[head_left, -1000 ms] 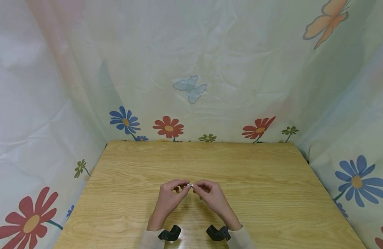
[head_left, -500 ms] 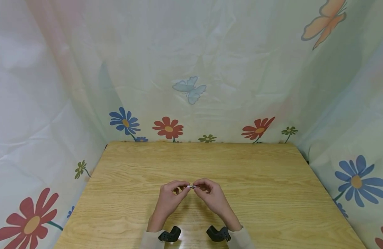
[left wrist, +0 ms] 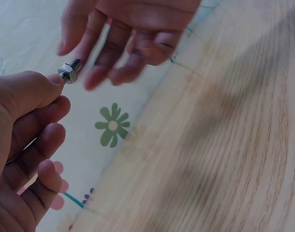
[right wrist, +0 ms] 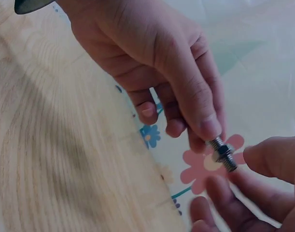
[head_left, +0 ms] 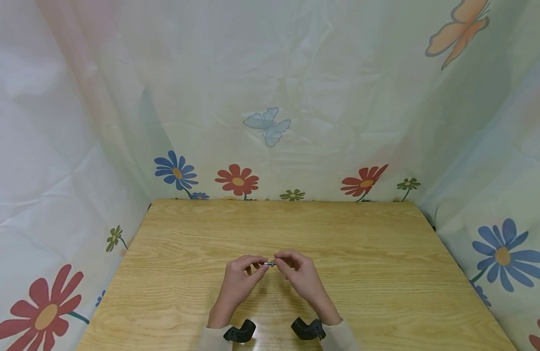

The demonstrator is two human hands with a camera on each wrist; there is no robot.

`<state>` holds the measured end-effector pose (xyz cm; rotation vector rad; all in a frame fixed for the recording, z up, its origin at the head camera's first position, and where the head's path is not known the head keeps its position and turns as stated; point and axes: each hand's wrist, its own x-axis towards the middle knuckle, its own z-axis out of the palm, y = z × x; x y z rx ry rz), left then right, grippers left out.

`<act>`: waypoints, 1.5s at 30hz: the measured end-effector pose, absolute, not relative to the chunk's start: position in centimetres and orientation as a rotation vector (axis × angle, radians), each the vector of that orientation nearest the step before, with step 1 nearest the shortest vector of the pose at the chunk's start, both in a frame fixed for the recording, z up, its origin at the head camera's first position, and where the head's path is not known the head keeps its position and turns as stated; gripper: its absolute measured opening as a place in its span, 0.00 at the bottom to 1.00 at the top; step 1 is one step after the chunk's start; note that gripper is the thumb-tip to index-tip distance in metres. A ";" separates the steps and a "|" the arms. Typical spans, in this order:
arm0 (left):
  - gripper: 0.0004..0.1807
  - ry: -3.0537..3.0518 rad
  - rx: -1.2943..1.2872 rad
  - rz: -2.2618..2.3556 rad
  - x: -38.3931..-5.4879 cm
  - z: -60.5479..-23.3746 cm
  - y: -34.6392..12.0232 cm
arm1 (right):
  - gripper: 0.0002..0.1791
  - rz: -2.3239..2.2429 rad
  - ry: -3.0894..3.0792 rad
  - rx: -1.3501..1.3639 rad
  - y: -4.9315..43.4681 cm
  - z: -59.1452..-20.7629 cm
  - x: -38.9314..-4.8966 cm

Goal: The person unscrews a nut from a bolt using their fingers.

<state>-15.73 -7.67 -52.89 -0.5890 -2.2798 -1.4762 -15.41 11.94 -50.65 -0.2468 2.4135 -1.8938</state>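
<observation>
My left hand (head_left: 240, 279) pinches a small silver bolt (left wrist: 77, 65) between thumb and forefinger, the gripped end hidden by the fingertips. A hex nut (left wrist: 67, 73) sits partway along the bolt, with bare thread showing on both sides of it in the right wrist view. Over the table, my right hand (head_left: 303, 276) is just right of the bolt's free end. Its thumb (right wrist: 270, 157) stands apart from the forefinger, the bolt's tip pointing into the gap, and the fingers are loosely bent.
A wood-grain table (head_left: 384, 243) lies beneath both hands. Behind and beside it hangs a pale curtain (head_left: 340, 97) printed with flowers and butterflies. Black wrist mounts (head_left: 240, 331) sit at both sleeve cuffs.
My right thumb and forefinger have drawn apart and moved slightly right, off the bolt's end, so more of the bolt and nut shows. My left hand stays nearly still.
</observation>
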 end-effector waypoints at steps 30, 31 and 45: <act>0.06 -2.287 -0.567 -1.474 -15.7 -53.1 -7.8 | 0.13 -1.878 2.348 -0.309 11.8 -50.7 -15.4; 0.06 -2.290 -0.564 -1.476 -15.7 -53.0 -7.8 | 0.14 -1.884 2.349 -0.295 11.8 -50.7 -15.4; 0.05 -2.294 -0.587 -1.519 -15.7 -52.6 -7.6 | 0.17 -1.819 2.381 -0.173 11.7 -50.9 -15.7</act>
